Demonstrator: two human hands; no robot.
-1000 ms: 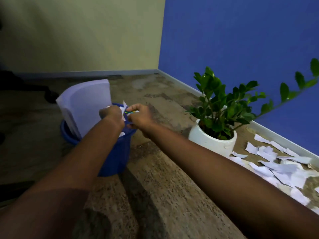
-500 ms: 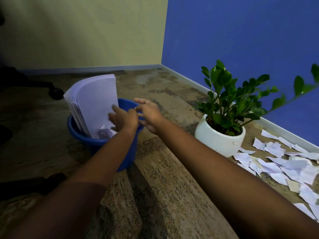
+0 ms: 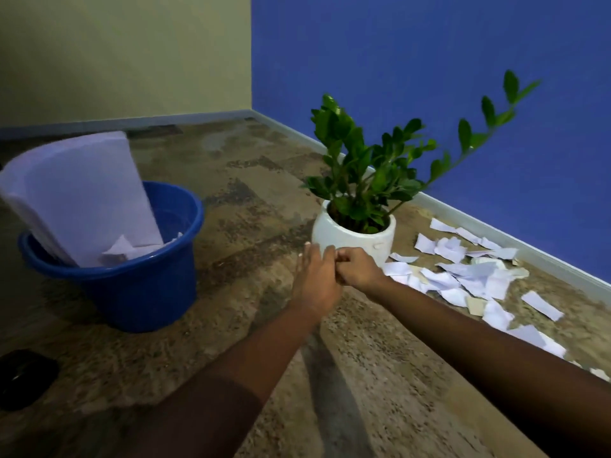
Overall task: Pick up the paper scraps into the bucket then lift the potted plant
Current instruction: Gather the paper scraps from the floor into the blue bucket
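A blue bucket (image 3: pixel 132 289) stands on the floor at left, with a thick curved stack of white paper (image 3: pixel 82 193) leaning inside it and a few paper scraps (image 3: pixel 122 249) at its base. The potted plant (image 3: pixel 355 166) in its white pot (image 3: pixel 357 234) stands in the middle. Many white paper scraps (image 3: pixel 472 276) lie on the floor to the pot's right, along the blue wall. My left hand (image 3: pixel 314 282) is just in front of the pot with its fingers extended. My right hand (image 3: pixel 358 269) touches it, fingers curled, and no paper shows in it.
A dark object (image 3: pixel 23 378) lies on the floor at lower left. The blue wall (image 3: pixel 429 77) and its skirting run behind the plant and scraps. A long leafy stem (image 3: pixel 479 133) sticks out to the right. Bare speckled floor (image 3: pixel 258 200) lies between bucket and pot.
Both hands left the bucket's rim and moved right, to just in front of the white pot. The scraps they held over the bucket are no longer in them.
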